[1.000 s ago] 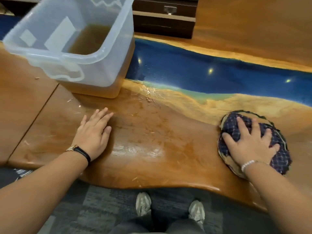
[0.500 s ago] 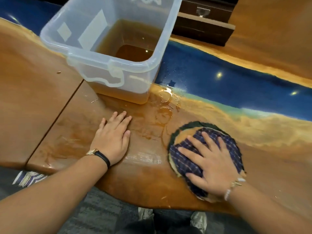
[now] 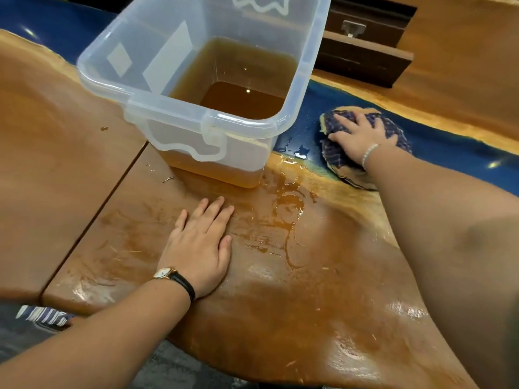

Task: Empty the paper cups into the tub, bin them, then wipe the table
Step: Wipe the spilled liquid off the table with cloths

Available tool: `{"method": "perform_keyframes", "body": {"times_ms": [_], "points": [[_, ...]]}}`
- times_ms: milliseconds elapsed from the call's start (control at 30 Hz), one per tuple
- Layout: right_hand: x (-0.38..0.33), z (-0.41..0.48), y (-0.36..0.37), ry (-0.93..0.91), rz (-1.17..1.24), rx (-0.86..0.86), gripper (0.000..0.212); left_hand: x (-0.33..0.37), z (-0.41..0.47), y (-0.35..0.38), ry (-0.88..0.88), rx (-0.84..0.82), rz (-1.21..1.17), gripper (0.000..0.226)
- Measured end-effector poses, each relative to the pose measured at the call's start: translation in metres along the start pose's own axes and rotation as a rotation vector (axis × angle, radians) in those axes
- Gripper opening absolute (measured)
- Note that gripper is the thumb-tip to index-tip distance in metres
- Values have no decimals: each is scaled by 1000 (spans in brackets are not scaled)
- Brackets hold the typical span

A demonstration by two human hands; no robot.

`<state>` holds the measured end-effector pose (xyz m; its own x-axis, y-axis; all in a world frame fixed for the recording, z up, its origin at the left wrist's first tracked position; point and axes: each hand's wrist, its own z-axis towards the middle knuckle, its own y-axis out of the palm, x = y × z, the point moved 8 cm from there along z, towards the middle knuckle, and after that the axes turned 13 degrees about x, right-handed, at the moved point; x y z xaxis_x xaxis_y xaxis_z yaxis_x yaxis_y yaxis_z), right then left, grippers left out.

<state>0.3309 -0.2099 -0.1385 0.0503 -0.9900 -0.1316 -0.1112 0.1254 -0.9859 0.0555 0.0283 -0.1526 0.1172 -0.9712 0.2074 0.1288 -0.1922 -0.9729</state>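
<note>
Beside the clear plastic tub (image 3: 244, 161), on the counter's (image 3: 280, 304) glossy blue resin strip (image 3: 449, 147), the right grip (image 3: 362, 136) presses flat, fingers spread, on a round, dark checked cloth (image 3: 334, 154). The round-cornered tub holds brown liquid (image 3: 241, 99) and stands close on the cloth's left. A thin amber puddle (image 3: 289, 203) shines on varnished wood in front of it, and the left grip (image 3: 199, 245) lies flat just beside it, fingers together, holding nothing.

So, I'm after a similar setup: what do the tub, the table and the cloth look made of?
Tub: translucent moulded plastic, smooth; the brown liquid shows through its walls.
Table: varnished wood with a blue band, probably resin; grain shows, highlights gleam.
Cloth: soft woven fabric, dark blue check, matte, rumpled; fibre unclear.
</note>
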Motion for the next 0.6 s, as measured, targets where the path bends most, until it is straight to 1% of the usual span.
{"method": "perform_keyframes", "body": {"times_ms": [100,167,233,300,533,600], "points": [[-57,-21,12,-257,-88,19,57,0,1,-1,0,4,-7,63],[-77,-48,17,-355,-120,70,60,1,0,-1,-3,-2,-14,65],[-83,-72,21,-362,-114,111,63,1,0,-2,-4,-8,-11,67],[-86,-93,24,-339,-106,114,65,2,0,-4,-4,-15,-6,68],[-98,-181,33,-394,-77,57,69,4,1,-7,-14,-21,-38,72],[-106,-209,35,-447,-75,28,70,2,0,-8,-22,-8,-96,68]]}}
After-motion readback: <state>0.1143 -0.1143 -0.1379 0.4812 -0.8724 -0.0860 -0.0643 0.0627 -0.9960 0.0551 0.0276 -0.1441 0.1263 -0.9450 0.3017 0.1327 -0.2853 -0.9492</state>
